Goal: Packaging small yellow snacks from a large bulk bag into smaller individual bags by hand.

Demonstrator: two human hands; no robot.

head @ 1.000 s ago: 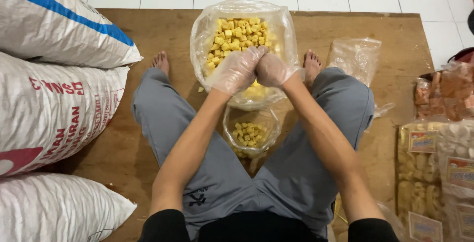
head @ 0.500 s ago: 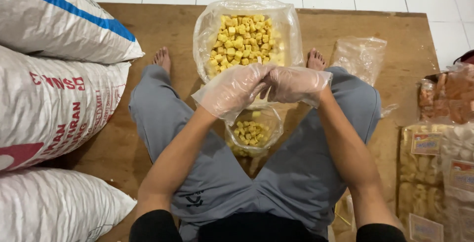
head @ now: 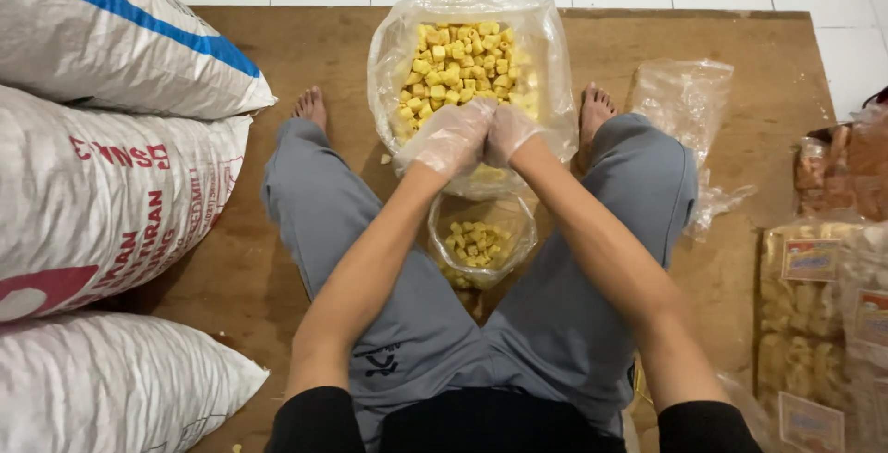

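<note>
Head view: both gloved hands, left hand (head: 450, 139) and right hand (head: 508, 131), curling fingers together at near rim of large clear bag (head: 546, 55), probably cupping yellow cubes (head: 458, 63). Looking light, crumbly, loose; scooping gently. Small bag (head: 481, 248) sitting between knees.

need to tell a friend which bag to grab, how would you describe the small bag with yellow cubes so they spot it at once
Start at the wooden board on the tiled floor, where a person sits with legs spread. The small bag stands between the knees, just nearer the person than the big bag. Both are clear plastic with yellow cubes, but this one is far smaller and only partly filled.
</note>
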